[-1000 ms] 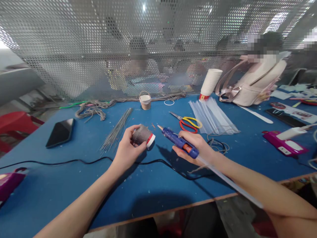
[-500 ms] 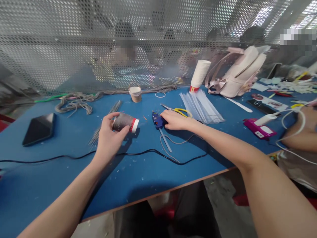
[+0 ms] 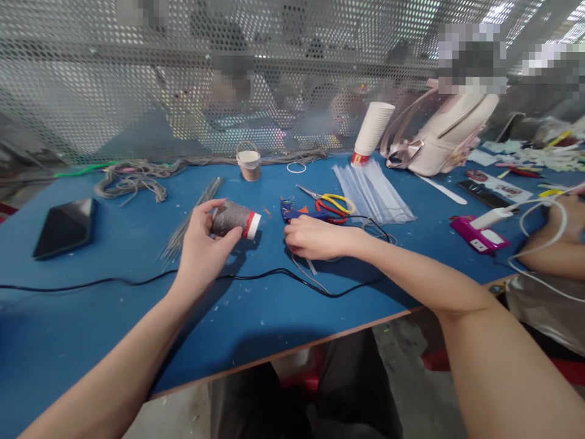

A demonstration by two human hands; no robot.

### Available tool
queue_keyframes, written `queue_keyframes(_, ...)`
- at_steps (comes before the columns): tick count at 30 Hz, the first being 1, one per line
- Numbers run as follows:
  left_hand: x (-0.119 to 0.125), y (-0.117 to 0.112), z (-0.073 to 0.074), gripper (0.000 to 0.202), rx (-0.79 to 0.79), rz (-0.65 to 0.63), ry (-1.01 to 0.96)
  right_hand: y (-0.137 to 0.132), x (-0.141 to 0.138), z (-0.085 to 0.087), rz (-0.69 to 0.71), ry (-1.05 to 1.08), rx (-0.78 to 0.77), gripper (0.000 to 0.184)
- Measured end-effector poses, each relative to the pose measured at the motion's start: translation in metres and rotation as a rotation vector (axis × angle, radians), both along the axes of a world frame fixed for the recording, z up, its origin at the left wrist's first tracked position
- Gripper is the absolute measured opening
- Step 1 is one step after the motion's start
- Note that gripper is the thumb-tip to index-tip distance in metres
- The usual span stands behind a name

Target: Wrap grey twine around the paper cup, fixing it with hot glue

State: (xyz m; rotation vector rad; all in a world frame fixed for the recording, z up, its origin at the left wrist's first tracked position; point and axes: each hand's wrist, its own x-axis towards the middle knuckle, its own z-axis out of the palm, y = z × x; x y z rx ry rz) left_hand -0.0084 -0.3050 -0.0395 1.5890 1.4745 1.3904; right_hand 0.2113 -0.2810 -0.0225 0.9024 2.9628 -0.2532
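Note:
My left hand (image 3: 205, 235) is closed around a paper cup (image 3: 233, 221) tipped on its side, its wall wrapped in grey-brown material, with a red and white end pointing right. My right hand (image 3: 308, 238) has its fingers curled down just in front of a blue glue gun (image 3: 292, 211) lying on the table. What those fingers pinch is hidden beneath them. From under this hand come a clear glue stick (image 3: 311, 266) and a thin grey cord (image 3: 315, 280). Scissors (image 3: 326, 200) with yellow and red handles lie beyond the glue gun.
A small handled cup (image 3: 249, 166) stands at the back, near a stack of paper cups (image 3: 373, 129). Clear glue sticks (image 3: 372, 194), thin grey strands (image 3: 192, 219), a phone (image 3: 65, 227) and a purple power strip (image 3: 479, 235) lie around. A black cable (image 3: 256, 275) crosses the front.
My right hand has moved off the glue gun toward me, down over the glue stick and grey cord. The gun's handle and the scissors' handles now show. My left hand still holds the cup.

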Motion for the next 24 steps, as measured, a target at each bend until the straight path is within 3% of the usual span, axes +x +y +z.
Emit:
queue_keyframes(5, 0.005, -0.008, 0.002, 0.028, -0.065, -0.062, -0.05, 0.002, 0.004, 0.008, -0.374, 0.661, -0.477, 0.008)
queue_keyframes(9, 0.012, -0.017, 0.007, 0.022, -0.191, -0.134, -0.118, -0.008, -0.003, 0.012, -0.416, 0.957, -0.547, 0.005)
queue_keyframes(15, 0.013, -0.022, 0.005, 0.047, -0.235, -0.293, -0.197, -0.016, -0.021, 0.014, -0.376, 1.0, -0.53, 0.008)
queue_keyframes(21, 0.012, -0.019, 0.004, 0.028, -0.226, -0.233, -0.065, -0.005, -0.03, 0.022, -0.386, 0.965, -0.392, 0.005)
queue_keyframes(24, 0.01, -0.016, 0.004, 0.029, -0.251, -0.208, -0.059, 0.001, -0.024, 0.025, -0.409, 0.952, -0.343, 0.004)
